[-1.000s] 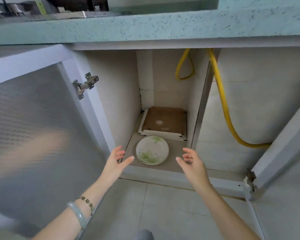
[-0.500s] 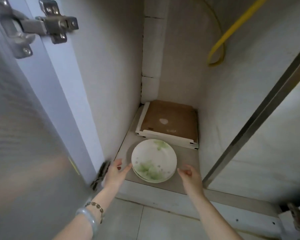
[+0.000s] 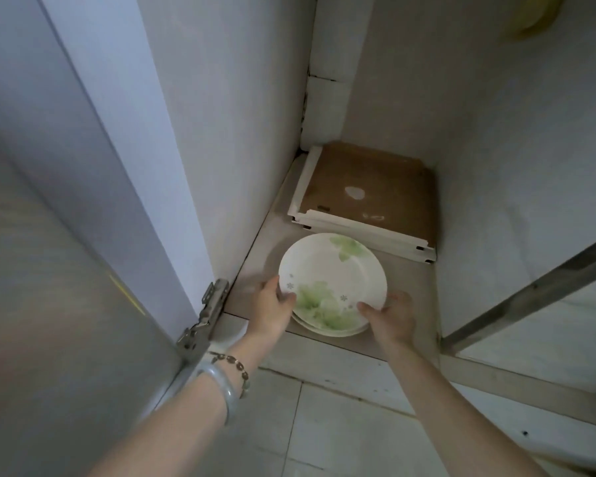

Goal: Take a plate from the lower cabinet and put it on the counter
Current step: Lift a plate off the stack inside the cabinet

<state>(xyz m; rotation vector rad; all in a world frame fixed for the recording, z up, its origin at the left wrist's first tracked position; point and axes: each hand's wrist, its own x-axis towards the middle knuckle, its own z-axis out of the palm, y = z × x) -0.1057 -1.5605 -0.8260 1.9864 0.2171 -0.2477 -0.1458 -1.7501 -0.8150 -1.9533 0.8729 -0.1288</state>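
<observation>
Fingers [image 3: 288, 297] of the left hand [image 3: 270, 309] are clamped on the left rim of the round white ceramic plate with green leaf print [image 3: 331, 282], thumb on top; the right hand [image 3: 391, 316] is closed the same way on the near right rim, thumb tip on the upper face. Half a second earlier both hands were only arriving at the rim; a second earlier they were open and well short of it. Contact is now made on both sides.

The plate's near edge appears tilted up off a second white plate [image 3: 334, 330] beneath it, whose rim shows just in front. Both sit on the grey cabinet floor [image 3: 410, 270], just in front of the flat brown-and-white cardboard box [image 3: 369, 204] at the back. The hinged frosted cabinet door [image 3: 66, 304] stands open, left of the plate.

Judgement: the grasp is done and the lift is starting; removal from the cabinet and placing on the counter remain. The counter is not in view.
</observation>
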